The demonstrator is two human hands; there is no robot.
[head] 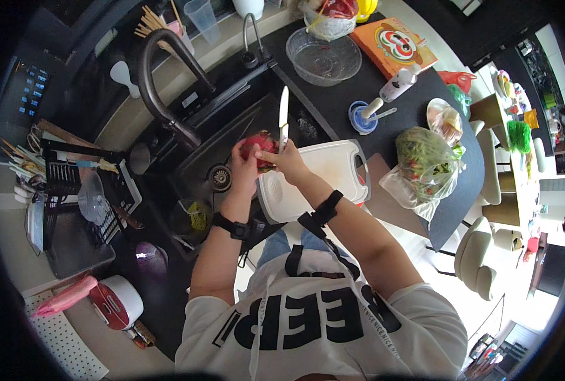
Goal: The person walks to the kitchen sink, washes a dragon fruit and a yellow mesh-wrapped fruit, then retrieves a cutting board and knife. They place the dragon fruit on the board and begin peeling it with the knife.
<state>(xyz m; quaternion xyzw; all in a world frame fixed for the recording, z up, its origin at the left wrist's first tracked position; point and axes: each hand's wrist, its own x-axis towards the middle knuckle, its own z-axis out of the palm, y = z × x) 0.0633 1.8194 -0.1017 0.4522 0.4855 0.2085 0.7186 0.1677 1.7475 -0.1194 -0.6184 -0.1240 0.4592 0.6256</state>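
My left hand (243,166) holds a red dragon fruit (257,144) above the black sink (230,128). In my right hand (289,164) is a small knife (284,107), its light blade pointing away from me, toward the far side of the sink. My right thumb reaches across and touches the fruit. Just right of the fruit, a white cutting board (332,174) with a grey rim lies over the right part of the sink and the counter edge. The sink drain (219,177) shows to the left of my left hand. My fingers cover part of the fruit and the knife handle.
A dark faucet (151,81) arches over the sink's far left. Beyond the board are a clear plastic bowl (324,57), a blue-rimmed cup (362,118), a white bottle (399,85) and bagged vegetables (425,162). A dish rack (80,190) stands at left.
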